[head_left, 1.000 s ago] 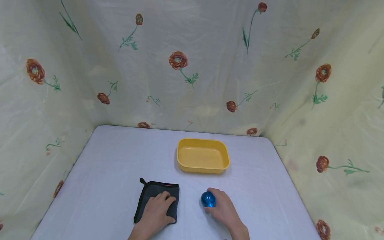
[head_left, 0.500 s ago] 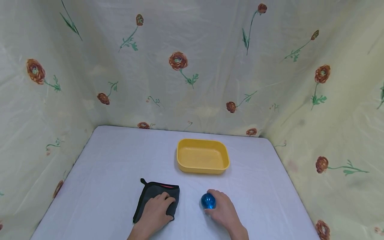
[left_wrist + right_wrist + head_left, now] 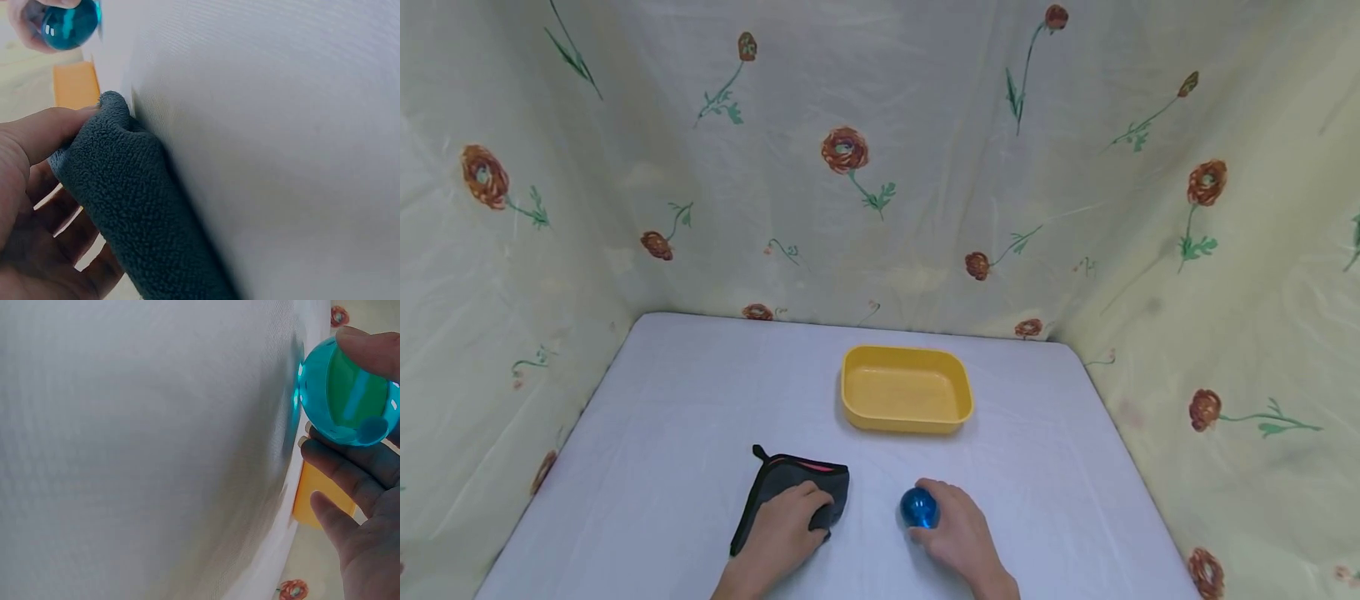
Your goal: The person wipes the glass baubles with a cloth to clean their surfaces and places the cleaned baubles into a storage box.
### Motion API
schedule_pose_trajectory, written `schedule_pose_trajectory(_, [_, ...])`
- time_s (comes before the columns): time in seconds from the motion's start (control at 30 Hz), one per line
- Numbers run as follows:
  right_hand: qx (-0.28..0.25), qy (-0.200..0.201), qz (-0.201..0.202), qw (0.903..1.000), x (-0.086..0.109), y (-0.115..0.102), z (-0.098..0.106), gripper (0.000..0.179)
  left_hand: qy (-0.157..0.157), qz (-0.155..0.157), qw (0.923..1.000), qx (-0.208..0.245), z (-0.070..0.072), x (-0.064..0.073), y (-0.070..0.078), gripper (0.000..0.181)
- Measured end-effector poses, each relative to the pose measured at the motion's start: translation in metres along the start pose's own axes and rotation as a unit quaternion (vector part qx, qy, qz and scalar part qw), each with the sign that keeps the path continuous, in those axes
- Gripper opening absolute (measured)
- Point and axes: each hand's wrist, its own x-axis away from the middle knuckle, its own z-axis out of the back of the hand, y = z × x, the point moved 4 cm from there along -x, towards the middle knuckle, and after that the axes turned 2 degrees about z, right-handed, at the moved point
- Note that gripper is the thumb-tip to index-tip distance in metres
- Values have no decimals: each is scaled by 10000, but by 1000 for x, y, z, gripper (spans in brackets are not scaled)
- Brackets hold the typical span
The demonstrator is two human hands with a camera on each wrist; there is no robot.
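In the head view my left hand [image 3: 780, 525] lies over a dark grey folded cloth [image 3: 793, 473] with black edging and a small loop at its far left corner. A strip of red shows along its far edge. My left thumb and fingers pinch the cloth's near right side, and the left wrist view shows the fuzzy fabric [image 3: 134, 187] bunched between them. To the right, my right hand [image 3: 957, 531] grips a see-through blue ball [image 3: 917, 507] between thumb and fingers. Seen from the right wrist, the ball [image 3: 319, 381] sits right at the white surface, with something green showing through it.
A yellow rectangular tray [image 3: 906, 426] stands farther back on the white table [image 3: 700, 392], beyond the ball and cloth. Flower-patterned curtains [image 3: 925, 167] hang behind the table and along both sides.
My left hand has drawn slightly toward me and left, gathering the cloth's near right corner upward; more red shows at its far edge. My right hand and the ball have shifted slightly nearer.
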Motion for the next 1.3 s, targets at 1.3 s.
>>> schedule_pose_trajectory(1.3, [-152,290,307,9990,5,-8,10,61,1131,-232,9917,574,29,2,4,22])
